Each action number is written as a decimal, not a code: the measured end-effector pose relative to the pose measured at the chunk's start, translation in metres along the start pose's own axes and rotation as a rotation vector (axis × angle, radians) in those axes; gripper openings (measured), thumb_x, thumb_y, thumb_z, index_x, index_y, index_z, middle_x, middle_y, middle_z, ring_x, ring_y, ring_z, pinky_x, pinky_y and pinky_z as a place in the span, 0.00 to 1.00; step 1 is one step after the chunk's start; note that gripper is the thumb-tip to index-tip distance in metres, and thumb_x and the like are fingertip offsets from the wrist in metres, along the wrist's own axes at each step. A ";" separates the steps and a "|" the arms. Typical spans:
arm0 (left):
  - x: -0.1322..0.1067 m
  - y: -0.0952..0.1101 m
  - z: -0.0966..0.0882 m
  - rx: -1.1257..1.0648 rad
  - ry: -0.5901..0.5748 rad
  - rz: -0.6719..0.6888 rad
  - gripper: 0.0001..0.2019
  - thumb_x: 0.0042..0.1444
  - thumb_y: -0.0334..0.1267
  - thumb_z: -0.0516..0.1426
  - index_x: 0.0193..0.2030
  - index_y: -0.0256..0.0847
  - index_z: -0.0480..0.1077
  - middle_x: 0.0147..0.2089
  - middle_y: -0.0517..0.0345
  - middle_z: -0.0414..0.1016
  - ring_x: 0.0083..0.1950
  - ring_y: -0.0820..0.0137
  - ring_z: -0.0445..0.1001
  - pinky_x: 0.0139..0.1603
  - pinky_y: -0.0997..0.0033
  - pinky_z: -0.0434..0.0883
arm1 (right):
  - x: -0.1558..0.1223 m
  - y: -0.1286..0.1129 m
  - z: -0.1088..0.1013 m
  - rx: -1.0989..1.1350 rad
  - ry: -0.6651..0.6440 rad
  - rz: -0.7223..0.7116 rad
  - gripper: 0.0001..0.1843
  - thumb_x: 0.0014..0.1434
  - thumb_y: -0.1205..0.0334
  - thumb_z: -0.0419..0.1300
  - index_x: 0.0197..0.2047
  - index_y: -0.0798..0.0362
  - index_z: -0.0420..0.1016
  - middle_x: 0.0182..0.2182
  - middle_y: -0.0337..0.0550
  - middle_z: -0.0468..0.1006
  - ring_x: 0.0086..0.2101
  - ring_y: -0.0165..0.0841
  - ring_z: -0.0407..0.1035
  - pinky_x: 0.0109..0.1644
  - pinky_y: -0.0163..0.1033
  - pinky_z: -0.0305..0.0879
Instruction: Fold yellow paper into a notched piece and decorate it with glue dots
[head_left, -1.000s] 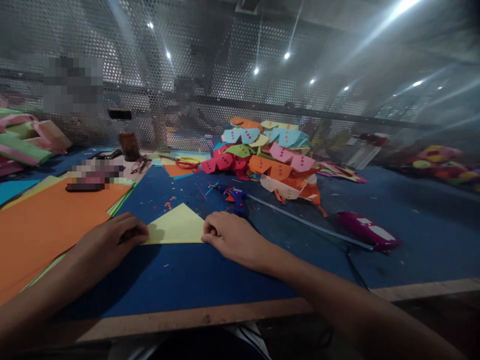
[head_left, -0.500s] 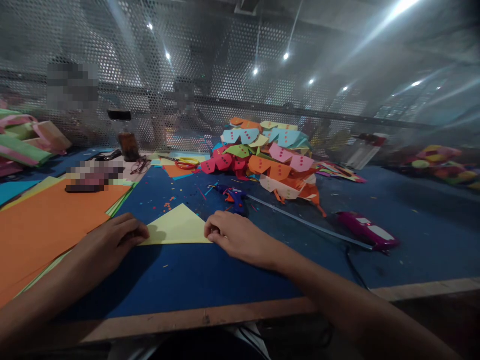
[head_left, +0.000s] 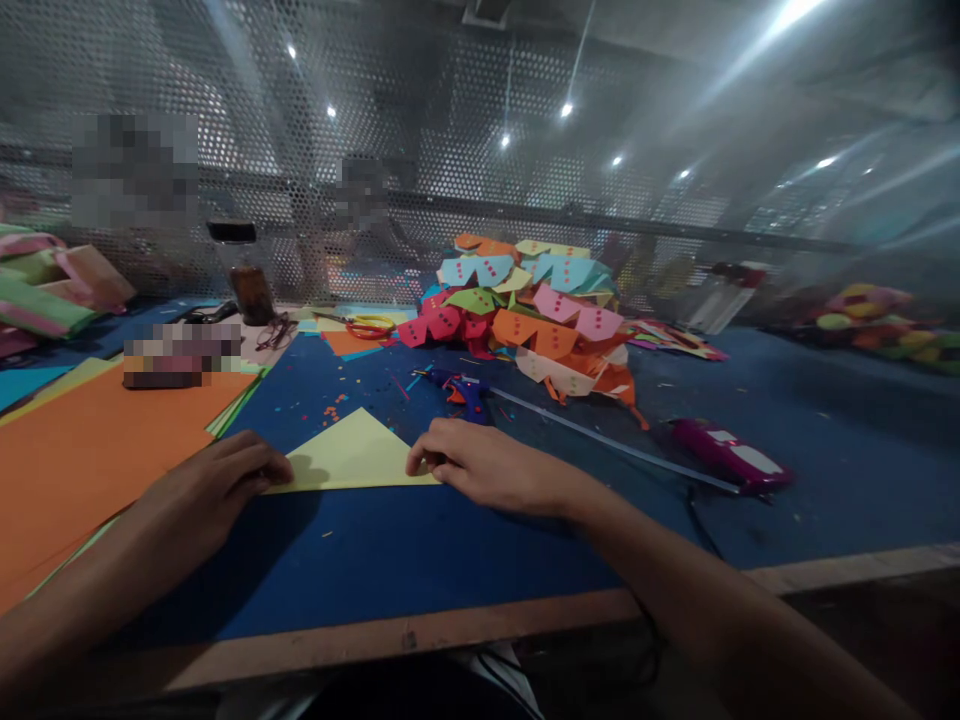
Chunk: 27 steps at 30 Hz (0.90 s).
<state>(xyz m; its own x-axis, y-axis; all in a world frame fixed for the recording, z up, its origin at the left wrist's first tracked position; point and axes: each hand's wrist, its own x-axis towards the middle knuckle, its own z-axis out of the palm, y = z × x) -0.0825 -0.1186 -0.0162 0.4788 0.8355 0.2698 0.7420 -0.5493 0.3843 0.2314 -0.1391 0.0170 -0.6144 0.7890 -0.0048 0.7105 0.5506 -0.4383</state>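
Observation:
A pale yellow sheet of paper (head_left: 352,452), folded into a triangle, lies flat on the blue table with its peak pointing away from me. At its left corner, the fingers of my left hand (head_left: 225,475) are pinched together on the paper. My right hand (head_left: 484,468) has its curled fingers and thumb closed on the right corner, hiding the tip. The folded edge runs straight between both hands on the near side. Just beyond my right hand lies a blue glue gun (head_left: 463,392) with an orange trigger.
Orange paper sheets (head_left: 97,440) are stacked at left. A heap of colourful folded paper shapes (head_left: 536,310) stands at the back. Yellow-handled scissors (head_left: 369,327) and a brown bottle (head_left: 251,290) are near the mesh wall. A purple tool (head_left: 727,455) lies at right, above the table's front edge (head_left: 420,632).
My right hand's fingers have shifted slightly along the right corner of the yellow paper. My left hand stays at the left corner. The whole view has moved a little.

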 end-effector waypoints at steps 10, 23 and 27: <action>-0.004 0.002 0.001 0.109 0.048 0.066 0.17 0.63 0.40 0.45 0.38 0.47 0.76 0.40 0.52 0.79 0.40 0.60 0.79 0.38 0.61 0.75 | -0.002 -0.002 -0.001 -0.024 0.019 -0.056 0.19 0.58 0.80 0.52 0.47 0.54 0.76 0.43 0.45 0.76 0.43 0.33 0.71 0.48 0.38 0.65; -0.012 0.004 0.004 0.141 0.030 0.117 0.20 0.66 0.49 0.45 0.38 0.47 0.77 0.39 0.53 0.80 0.40 0.61 0.79 0.40 0.64 0.75 | 0.001 -0.010 0.006 -0.045 0.070 -0.048 0.01 0.63 0.67 0.63 0.38 0.56 0.77 0.38 0.41 0.75 0.38 0.31 0.71 0.42 0.34 0.63; -0.008 0.005 0.001 0.143 0.022 0.135 0.23 0.68 0.50 0.43 0.38 0.46 0.77 0.38 0.54 0.81 0.39 0.62 0.80 0.39 0.64 0.74 | 0.003 -0.007 0.008 -0.056 0.082 -0.074 0.03 0.64 0.68 0.60 0.38 0.55 0.76 0.38 0.41 0.75 0.38 0.31 0.70 0.43 0.34 0.63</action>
<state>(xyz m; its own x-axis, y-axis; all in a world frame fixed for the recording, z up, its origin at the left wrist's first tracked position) -0.0823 -0.1284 -0.0175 0.5695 0.7527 0.3302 0.7315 -0.6474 0.2142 0.2221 -0.1429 0.0125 -0.6374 0.7640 0.1007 0.6834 0.6208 -0.3842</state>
